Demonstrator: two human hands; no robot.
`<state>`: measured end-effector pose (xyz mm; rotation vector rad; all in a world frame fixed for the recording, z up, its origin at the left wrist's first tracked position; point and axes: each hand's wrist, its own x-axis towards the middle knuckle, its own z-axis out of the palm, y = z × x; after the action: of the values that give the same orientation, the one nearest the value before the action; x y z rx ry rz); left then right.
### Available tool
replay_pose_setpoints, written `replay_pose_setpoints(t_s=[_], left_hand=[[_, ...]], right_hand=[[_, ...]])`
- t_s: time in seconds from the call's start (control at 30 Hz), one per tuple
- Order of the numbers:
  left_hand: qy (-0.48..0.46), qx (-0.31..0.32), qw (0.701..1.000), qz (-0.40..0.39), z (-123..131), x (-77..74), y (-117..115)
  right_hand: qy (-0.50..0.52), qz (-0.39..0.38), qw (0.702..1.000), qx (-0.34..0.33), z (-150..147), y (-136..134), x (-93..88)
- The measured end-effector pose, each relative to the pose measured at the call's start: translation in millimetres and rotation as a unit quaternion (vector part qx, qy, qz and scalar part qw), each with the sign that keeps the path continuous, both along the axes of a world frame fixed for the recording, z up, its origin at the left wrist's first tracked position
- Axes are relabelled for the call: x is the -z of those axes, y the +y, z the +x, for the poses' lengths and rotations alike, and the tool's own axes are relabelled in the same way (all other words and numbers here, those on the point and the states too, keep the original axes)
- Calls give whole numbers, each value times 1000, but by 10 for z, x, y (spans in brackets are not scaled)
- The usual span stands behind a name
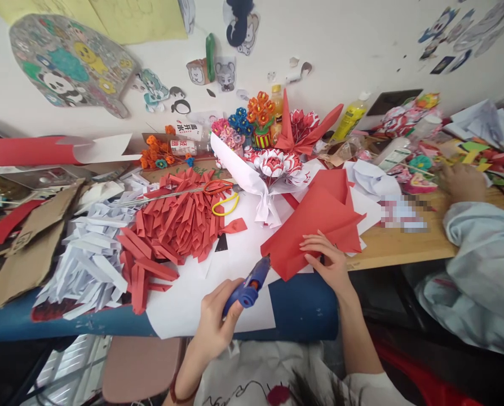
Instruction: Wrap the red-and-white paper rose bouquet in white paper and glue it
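My left hand (pixel 220 316) is wrapped around a blue hot glue gun (pixel 247 287). The nozzle points up and right, at the near-left edge of a folded red paper sheet (pixel 306 225); whether it touches cannot be made out. My right hand (pixel 328 262) lies on the lower right part of that red sheet with its fingers stretched out. Behind the sheet rests a bouquet of red and white paper flowers (pixel 275 163) in a white paper wrap (pixel 264 203). A white paper sheet (pixel 218 304) is spread beneath, over the blue table cover (pixel 303 304).
Folded red paper strips (pixel 184 217) and white paper strips (pixel 93 254) are heaped to the left. Scissors with orange handles (pixel 218 186) and a yellow-handled pair (pixel 226 204) lie on the red heap. Cardboard (pixel 32 242) is at far left. Another person's hand (pixel 463 183) works among clutter at right.
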<state>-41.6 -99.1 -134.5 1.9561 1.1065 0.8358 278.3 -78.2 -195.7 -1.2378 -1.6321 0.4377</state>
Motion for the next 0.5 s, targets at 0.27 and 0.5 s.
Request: replay_pose_setpoints(t_s=[0.27, 0.5], left_hand=[[-25, -35, 996, 79, -46, 153, -73], [-33, -35, 995, 88, -52, 191, -72]], right_hand=[[-206, 58, 974, 71, -221, -2, 54], [-278, 94, 955, -32, -250, -149, 173]])
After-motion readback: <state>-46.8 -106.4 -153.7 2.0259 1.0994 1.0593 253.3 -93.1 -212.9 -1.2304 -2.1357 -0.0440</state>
